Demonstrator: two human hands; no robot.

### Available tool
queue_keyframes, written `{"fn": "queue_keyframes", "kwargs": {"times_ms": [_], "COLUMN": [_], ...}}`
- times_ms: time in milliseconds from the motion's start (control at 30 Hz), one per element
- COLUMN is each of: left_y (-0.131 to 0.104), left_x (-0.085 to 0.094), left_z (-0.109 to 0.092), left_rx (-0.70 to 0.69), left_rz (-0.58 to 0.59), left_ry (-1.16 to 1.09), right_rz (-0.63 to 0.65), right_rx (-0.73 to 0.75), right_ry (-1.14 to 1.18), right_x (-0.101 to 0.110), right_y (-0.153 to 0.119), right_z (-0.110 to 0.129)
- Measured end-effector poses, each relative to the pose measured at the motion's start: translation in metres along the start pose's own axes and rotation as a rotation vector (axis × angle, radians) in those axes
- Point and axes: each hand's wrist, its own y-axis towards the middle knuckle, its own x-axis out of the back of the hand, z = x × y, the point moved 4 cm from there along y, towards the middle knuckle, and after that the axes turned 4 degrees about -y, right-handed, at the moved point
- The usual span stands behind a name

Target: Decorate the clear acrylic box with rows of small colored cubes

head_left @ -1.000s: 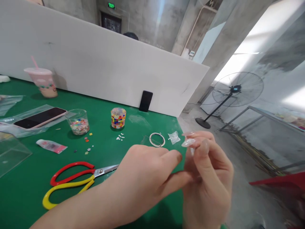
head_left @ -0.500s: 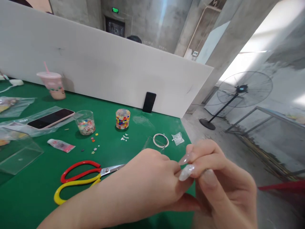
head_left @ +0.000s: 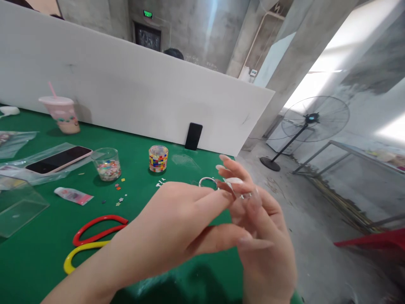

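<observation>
My left hand (head_left: 177,219) reaches across from the lower left, thumb and forefinger apart, its other fingers hidden. The forefinger tip meets my right hand (head_left: 265,228). The thumb and forefinger of my right hand are pressed together by a small shiny clear bit, too blurred to name; its other fingers are raised. Scissors (head_left: 107,218) with one red and one yellow handle lie under my left forearm, blades hidden. Behind the hands shows part of a pale ring (head_left: 205,179). A clear cup wrapped in coloured mosaic squares (head_left: 158,162) stands beyond, with white bits (head_left: 160,182) before it.
A clear cup of colourful pieces (head_left: 108,171) stands left, near a small tube (head_left: 74,196) and scattered sequins. Further left are a pink-edged phone (head_left: 60,159), a clear plastic box (head_left: 22,211) and a pink drink cup (head_left: 63,116). A black phone (head_left: 193,136) leans on the white partition (head_left: 136,88).
Both hands have shifted left and turned. My right hand's fingers have risen and spread, and my left thumb has come into view. My left hand now covers the scissor blades; the clear pouch is hidden.
</observation>
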Motion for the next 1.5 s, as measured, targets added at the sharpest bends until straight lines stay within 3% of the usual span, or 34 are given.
{"fn": "queue_keyframes", "kwargs": {"times_ms": [100,367,533,633,800,900,1067,1367,1500], "left_y": [0.002,0.000,0.003,0.005,0.002,0.002,0.003,0.002,0.004], "left_x": [-0.002,-0.024,-0.023,-0.018,-0.014,-0.015,-0.017,-0.018,-0.019], "left_z": [0.000,0.000,0.005,0.003,0.001,0.003,0.002,0.002,0.003], "left_rx": [-0.008,-0.002,0.185,0.197,0.240,0.297,0.360,0.235,0.192], "left_rz": [-0.105,-0.312,-0.460,-0.413,-0.166,-0.111,-0.108,-0.209,-0.205], "left_ry": [-0.050,-0.235,-0.188,-0.339,-0.602,-0.716,-0.783,-0.714,-0.646], "right_rz": [0.014,-0.095,-0.061,-0.012,0.056,0.082,0.018,0.052,0.012], "right_rx": [0.010,0.146,0.063,0.074,0.176,0.210,0.340,0.411,0.561], "right_ry": [0.007,-0.045,-0.026,-0.063,-0.033,-0.016,-0.111,-0.164,-0.238], "right_x": [0.000,-0.010,-0.015,-0.010,0.000,-0.001,0.000,-0.001,0.000], "right_y": [0.000,-0.012,-0.007,-0.004,-0.002,-0.002,-0.006,-0.005,-0.006], "right_z": [-0.004,-0.010,-0.020,-0.019,-0.011,-0.011,-0.013,-0.001,0.000]}}
